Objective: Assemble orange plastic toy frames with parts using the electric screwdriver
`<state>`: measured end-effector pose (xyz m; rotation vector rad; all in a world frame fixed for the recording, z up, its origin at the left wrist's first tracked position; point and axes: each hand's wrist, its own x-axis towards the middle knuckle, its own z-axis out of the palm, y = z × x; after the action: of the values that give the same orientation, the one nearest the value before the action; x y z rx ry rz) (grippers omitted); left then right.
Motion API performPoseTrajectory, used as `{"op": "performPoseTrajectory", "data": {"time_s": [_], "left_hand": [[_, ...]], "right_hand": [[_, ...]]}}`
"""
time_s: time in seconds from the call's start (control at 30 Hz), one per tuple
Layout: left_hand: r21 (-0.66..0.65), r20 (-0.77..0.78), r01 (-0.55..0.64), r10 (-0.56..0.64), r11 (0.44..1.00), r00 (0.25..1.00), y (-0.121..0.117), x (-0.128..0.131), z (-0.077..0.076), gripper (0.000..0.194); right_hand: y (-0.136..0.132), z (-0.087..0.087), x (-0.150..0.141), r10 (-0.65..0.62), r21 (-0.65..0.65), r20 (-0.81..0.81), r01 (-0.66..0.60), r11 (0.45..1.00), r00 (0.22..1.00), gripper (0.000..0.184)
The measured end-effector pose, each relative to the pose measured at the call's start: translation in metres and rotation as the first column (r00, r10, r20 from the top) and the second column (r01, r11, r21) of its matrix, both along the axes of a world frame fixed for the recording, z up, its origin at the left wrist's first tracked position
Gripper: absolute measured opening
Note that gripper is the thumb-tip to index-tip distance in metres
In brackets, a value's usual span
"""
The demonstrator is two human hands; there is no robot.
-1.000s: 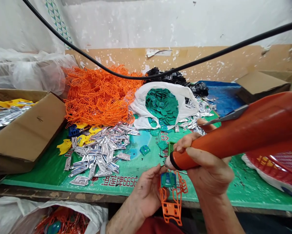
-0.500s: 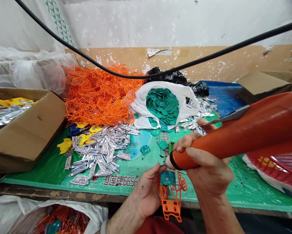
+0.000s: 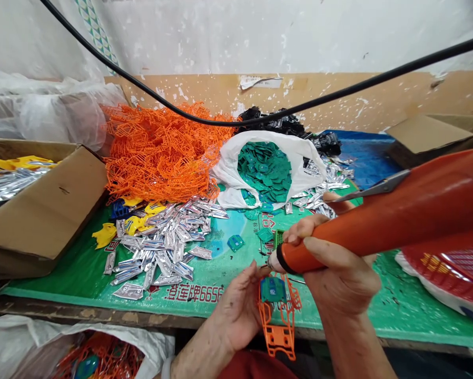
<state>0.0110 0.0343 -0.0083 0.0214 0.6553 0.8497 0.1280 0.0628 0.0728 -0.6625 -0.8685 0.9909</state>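
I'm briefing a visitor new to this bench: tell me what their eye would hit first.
Probably the large orange-red tool slanting in from the right edge, gripped by the right hand, its tip close to the left hand, which holds an orange frame bearing a green piece. Behind, left of centre, a tangled heap of orange parts rises next to a white bag of green pieces. A black cable sags across the upper view.

The orange tool (image 3: 382,226) you are holding is running past the right edge, its body hiding part of your right hand (image 3: 343,276). The orange frame (image 3: 281,331) is covering some fingers of your left hand (image 3: 238,308). The left edge is cutting off the cardboard box (image 3: 47,210).
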Motion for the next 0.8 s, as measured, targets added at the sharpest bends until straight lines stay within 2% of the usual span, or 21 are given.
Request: {"op": "performPoseTrajectory", "data": {"time_s": [0.13, 0.27, 0.43, 0.8], "left_hand": [[0.109, -0.173, -0.097, 0.115, 0.989, 0.978, 0.000, -0.005, 0.002, 0.023], [0.241, -0.306, -0.086, 0.160, 0.967, 0.938, 0.001, -0.009, 0.000, 0.030], [0.242, -0.351, -0.087, 0.171, 0.966, 0.921, 0.003, -0.009, -0.003, 0.033], [0.238, -0.425, -0.078, 0.177, 0.968, 0.888, 0.002, -0.009, -0.005, 0.045]], "right_hand": [[-0.002, 0.003, 0.005, 0.018, 0.010, 0.019, -0.018, 1.000, 1.000, 0.047], [-0.008, 0.005, 0.008, 0.066, -0.004, 0.029, -0.066, 0.998, 0.997, 0.049], [-0.014, 0.001, 0.006, 0.112, -0.033, 0.024, -0.112, 0.993, 0.993, 0.052], [-0.018, -0.003, 0.007, 0.129, -0.052, 0.021, -0.128, 0.990, 0.991, 0.050]]}}
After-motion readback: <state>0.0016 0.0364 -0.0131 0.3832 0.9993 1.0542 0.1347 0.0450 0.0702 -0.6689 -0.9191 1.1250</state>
